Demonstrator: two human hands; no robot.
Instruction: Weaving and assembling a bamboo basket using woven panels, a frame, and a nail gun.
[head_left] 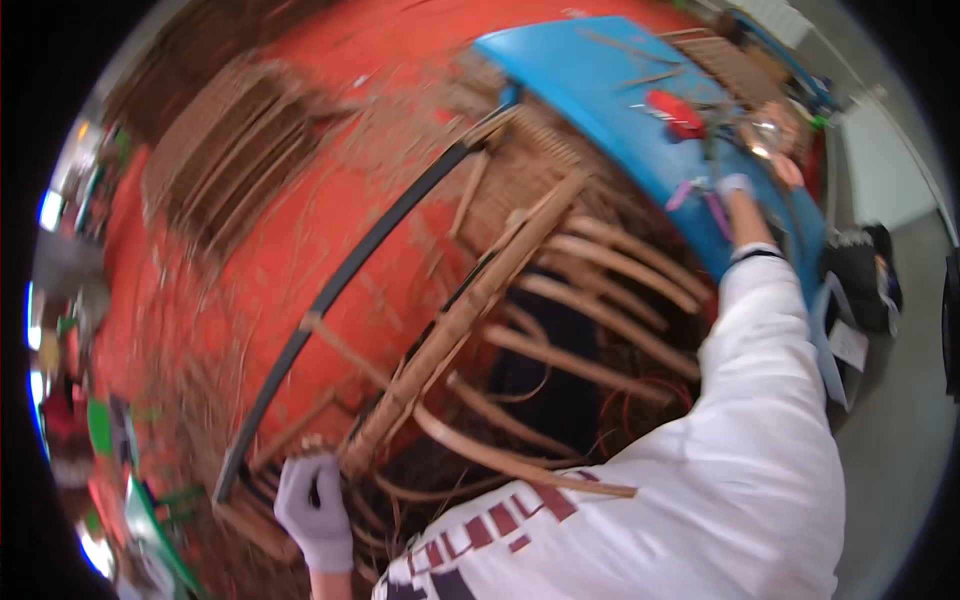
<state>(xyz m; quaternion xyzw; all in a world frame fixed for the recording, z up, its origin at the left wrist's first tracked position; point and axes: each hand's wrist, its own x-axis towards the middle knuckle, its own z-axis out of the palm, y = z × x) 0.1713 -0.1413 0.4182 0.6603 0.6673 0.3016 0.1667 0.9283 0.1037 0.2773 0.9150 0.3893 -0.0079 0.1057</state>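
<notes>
My left hand (312, 505), in a pale glove, grips the near end of a woven cane frame (470, 300) with a wrapped wooden rail and several bent rattan slats. A black curved rod (330, 295) runs along the frame's left side. My right arm in a white sleeve stretches far right to the blue table (590, 80). My gloved right hand (733, 185) closes on a tool with pink handles (685, 192) at the table's edge. The picture is motion-blurred.
A red tool (675, 112) and loose cane strips lie on the blue table. A woven panel (225, 150) rests on the red floor at upper left. Dark bags (860, 275) stand on grey floor at right. Colourful clutter lines the left edge.
</notes>
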